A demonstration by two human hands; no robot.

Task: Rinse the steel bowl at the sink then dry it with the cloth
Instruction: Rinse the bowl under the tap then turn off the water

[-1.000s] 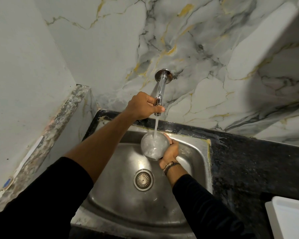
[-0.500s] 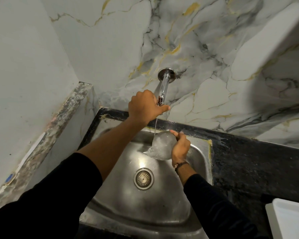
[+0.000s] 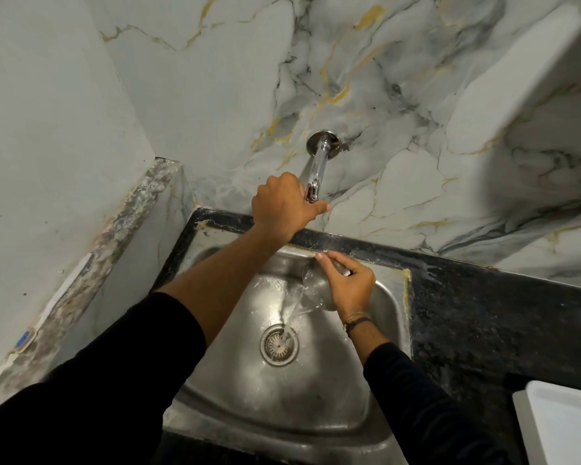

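My right hand grips the small steel bowl over the back of the steel sink. The bowl is tipped onto its side with its mouth to the left, and water pours out of it down to the drain. My left hand is closed around the end of the chrome tap that sticks out of the marble wall. No stream falls from the tap. No cloth is in view.
Black stone counter borders the sink at the back and right. A white tray sits at the lower right. A speckled stone ledge runs along the left wall.
The tap's stream has stopped while my left hand stayed on it. My right hand turned the filled bowl from upright onto its side, and its water now spills toward the drain.
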